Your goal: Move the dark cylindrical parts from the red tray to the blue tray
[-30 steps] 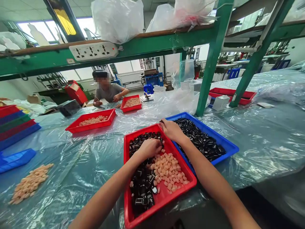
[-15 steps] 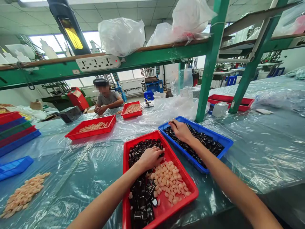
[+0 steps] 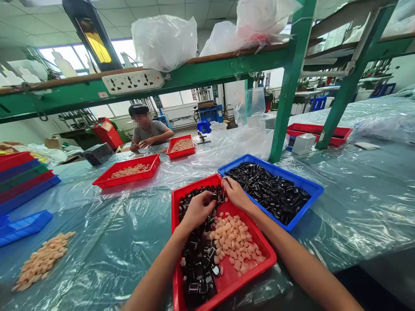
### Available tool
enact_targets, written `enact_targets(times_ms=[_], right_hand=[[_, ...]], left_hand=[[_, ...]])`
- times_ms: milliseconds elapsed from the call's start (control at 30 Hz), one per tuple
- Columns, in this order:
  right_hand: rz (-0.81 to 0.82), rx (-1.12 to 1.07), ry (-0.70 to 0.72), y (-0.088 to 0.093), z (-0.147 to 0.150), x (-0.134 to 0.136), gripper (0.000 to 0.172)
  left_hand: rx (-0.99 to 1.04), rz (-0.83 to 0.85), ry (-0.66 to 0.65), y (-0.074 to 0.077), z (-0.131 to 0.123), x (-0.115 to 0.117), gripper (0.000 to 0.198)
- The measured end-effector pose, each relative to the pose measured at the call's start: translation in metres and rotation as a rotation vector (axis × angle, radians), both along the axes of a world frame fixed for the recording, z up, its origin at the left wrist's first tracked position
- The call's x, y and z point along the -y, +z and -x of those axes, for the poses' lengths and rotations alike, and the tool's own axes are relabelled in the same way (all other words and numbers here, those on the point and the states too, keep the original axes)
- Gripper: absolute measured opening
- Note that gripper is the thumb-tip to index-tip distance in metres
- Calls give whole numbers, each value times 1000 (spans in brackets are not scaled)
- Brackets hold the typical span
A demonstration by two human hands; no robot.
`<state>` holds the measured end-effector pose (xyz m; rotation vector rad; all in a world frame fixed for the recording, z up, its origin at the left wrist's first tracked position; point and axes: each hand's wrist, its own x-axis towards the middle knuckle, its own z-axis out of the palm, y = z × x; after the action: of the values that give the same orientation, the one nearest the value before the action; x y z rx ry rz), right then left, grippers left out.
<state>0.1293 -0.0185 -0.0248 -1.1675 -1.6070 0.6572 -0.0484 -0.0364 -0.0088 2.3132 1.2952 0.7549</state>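
"What's overhead?"
"A green metal shelf (image 3: pixel 227 60) carrying a white power strip (image 3: pixel 132 81) and 2 plastic bags (image 3: pixel 164 43)."
"And across the table?"
"A seated co-worker (image 3: pixel 149 131) behind 2 red trays (image 3: pixel 128 180) of peach pieces."
"Further left?"
"A loose peach pile (image 3: pixel 42 261) on clear plastic sheeting (image 3: pixel 97 242), beside stacked coloured trays (image 3: pixel 22 185)."

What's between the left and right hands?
Small glossy black pieces lie in the gap between the left hand and the right hand, heaped in the red tray. Head view.
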Motion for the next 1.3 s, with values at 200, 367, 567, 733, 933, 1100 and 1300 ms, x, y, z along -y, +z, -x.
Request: enact_targets(times_ms=[200,367,567,733,933,1100,1300], right_hand=[[32,116,227,7,2,17,28],[91,159,359,6,6,21,24],[161,166,370,-1,5,20,21],[182,190,417,4,6,25,15],[114,237,368,1,5,21,17],[99,464,277,0,4,23,11],[72,661,266,1,4,27,7]], left_hand=[[490,90,104,-1,17,7,30],[438,84,13,-3,15,12,40],[449,47,25,1,15,14,22],[394,30,-6,0,14,8,30],[456,182,28,-4,13,1,31],[447,255,58,-1,15,7,36],[386,306,47,-4,20,8,36]])
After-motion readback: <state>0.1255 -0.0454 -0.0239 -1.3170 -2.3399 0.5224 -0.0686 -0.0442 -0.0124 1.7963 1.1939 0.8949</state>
